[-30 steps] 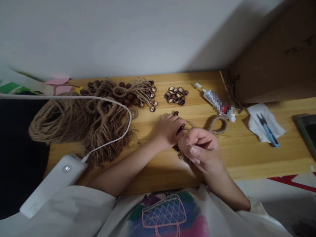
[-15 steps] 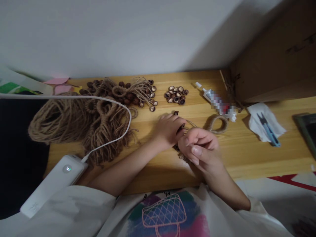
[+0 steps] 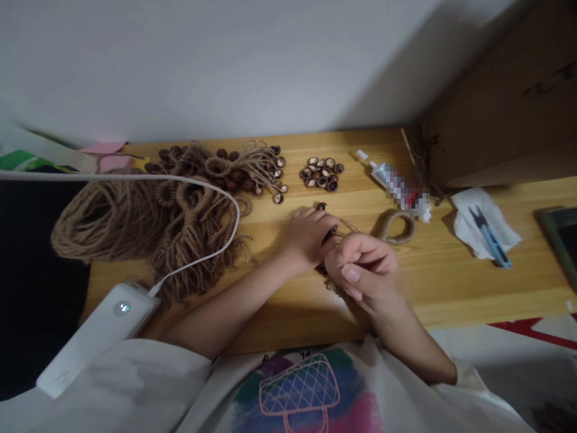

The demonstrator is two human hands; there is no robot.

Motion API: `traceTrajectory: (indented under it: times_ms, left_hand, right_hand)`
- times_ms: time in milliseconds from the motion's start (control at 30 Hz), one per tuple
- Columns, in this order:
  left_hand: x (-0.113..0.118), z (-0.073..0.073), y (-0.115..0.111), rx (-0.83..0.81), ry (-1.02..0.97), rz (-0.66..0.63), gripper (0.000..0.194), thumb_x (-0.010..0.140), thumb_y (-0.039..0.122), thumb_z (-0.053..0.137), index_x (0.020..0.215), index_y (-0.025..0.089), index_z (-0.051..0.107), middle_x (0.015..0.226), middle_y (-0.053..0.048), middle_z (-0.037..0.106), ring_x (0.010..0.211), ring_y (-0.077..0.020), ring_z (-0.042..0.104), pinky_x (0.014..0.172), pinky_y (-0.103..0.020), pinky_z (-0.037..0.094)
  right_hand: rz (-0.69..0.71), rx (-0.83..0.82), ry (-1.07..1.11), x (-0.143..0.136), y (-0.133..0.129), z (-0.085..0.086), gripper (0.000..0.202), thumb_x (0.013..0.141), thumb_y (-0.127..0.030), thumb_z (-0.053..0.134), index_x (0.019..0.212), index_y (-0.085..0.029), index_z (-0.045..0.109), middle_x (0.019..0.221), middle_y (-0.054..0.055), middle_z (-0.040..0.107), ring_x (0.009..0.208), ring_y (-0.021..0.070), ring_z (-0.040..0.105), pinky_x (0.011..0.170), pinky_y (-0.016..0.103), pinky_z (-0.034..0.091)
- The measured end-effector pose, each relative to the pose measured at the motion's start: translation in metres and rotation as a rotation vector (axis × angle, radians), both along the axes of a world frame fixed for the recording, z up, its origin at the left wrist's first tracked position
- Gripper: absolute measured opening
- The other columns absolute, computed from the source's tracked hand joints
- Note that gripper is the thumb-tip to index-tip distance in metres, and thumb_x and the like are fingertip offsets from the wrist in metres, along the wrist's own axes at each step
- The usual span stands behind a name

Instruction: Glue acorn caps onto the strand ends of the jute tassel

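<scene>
My left hand (image 3: 308, 237) is at the middle of the table with its fingers bent over a twine piece (image 3: 334, 289) with dark nut shells. One nut shell (image 3: 321, 206) shows past the fingertips, another between the hands. Right against it, my right hand (image 3: 370, 267) is closed in a pinch, thumb against the fingers; what lies in the pinch is too small to make out. A thin strand of twine (image 3: 349, 226) runs out behind the right fingers. Just beyond the right hand lies a twine-wrapped ring (image 3: 384, 231). Much of the twine piece is hidden by my hands.
Loose half nut shells (image 3: 332, 186) lie beyond my hands, with a glue tube (image 3: 387, 177) to their right. Blue thread snips (image 3: 491, 237) rest on a white tissue (image 3: 464, 207). A twine bundle (image 3: 108, 219), tasselled rings and a white power bank (image 3: 97, 343) fill the left. A cardboard box (image 3: 505, 120) stands right.
The right thumb has shifted slightly left and the pinch has rolled a little. The left hand and the things on the table stay in place.
</scene>
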State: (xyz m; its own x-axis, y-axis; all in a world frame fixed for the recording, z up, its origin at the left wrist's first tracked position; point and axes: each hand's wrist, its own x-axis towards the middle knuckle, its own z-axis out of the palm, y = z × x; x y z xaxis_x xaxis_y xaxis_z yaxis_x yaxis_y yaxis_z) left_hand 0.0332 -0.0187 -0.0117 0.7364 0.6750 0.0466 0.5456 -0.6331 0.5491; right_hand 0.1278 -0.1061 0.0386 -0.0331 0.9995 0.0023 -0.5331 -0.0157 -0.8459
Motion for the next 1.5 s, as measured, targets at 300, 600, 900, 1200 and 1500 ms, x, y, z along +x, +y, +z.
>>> traceTrajectory:
  times_ms: [300, 600, 900, 1200, 1500]
  left_hand:
    - [0.0002, -0.0013, -0.0006, 0.004, -0.009, -0.001, 0.029, 0.084, 0.043, 0.052, 0.101, 0.023, 0.064, 0.098, -0.004, 0.067, 0.096, -0.0240, 0.056, 0.087, -0.041, 0.041]
    - [-0.0005, 0.0014, -0.0013, 0.014, 0.007, -0.001, 0.023, 0.084, 0.038, 0.053, 0.099, 0.024, 0.065, 0.099, -0.003, 0.068, 0.098, -0.0232, 0.057, 0.087, -0.040, 0.041]
    - [0.0004, -0.0002, -0.0002, -0.002, 0.010, -0.005, 0.031, 0.085, 0.045, 0.050, 0.102, 0.024, 0.065, 0.100, -0.003, 0.068, 0.099, -0.0247, 0.057, 0.088, -0.042, 0.041]
    - [-0.0011, 0.0044, -0.0007, -0.004, 0.029, -0.017, 0.028, 0.084, 0.039, 0.052, 0.103, 0.022, 0.064, 0.101, -0.004, 0.068, 0.100, -0.0235, 0.057, 0.090, -0.041, 0.041]
    - [-0.0007, 0.0018, -0.0006, 0.000, 0.009, -0.005, 0.029, 0.085, 0.041, 0.051, 0.102, 0.023, 0.065, 0.100, -0.004, 0.068, 0.100, -0.0245, 0.057, 0.089, -0.042, 0.041]
  right_hand:
    - [0.013, 0.016, -0.027, 0.0001, 0.0002, 0.0000, 0.016, 0.075, -0.026, 0.073, 0.088, -0.020, 0.065, 0.049, -0.008, 0.045, 0.038, 0.0025, 0.031, 0.042, 0.019, 0.022]
    - [-0.007, -0.031, -0.005, -0.0002, -0.0012, 0.0020, 0.007, 0.081, -0.027, 0.067, 0.081, -0.020, 0.064, 0.047, -0.008, 0.045, 0.038, 0.0033, 0.035, 0.040, 0.018, 0.024]
    - [0.014, 0.009, -0.047, -0.0006, -0.0009, 0.0001, 0.014, 0.076, -0.026, 0.072, 0.086, -0.021, 0.065, 0.049, -0.008, 0.048, 0.039, 0.0030, 0.034, 0.043, 0.020, 0.023]
    - [-0.014, -0.059, -0.010, -0.0011, 0.0001, 0.0039, 0.011, 0.080, -0.029, 0.068, 0.078, -0.020, 0.062, 0.044, -0.008, 0.047, 0.037, 0.0043, 0.037, 0.040, 0.018, 0.027]
    - [0.003, -0.011, -0.010, -0.0027, -0.0016, 0.0068, 0.008, 0.082, -0.027, 0.066, 0.084, -0.020, 0.064, 0.047, -0.008, 0.047, 0.039, 0.0041, 0.038, 0.040, 0.018, 0.027]
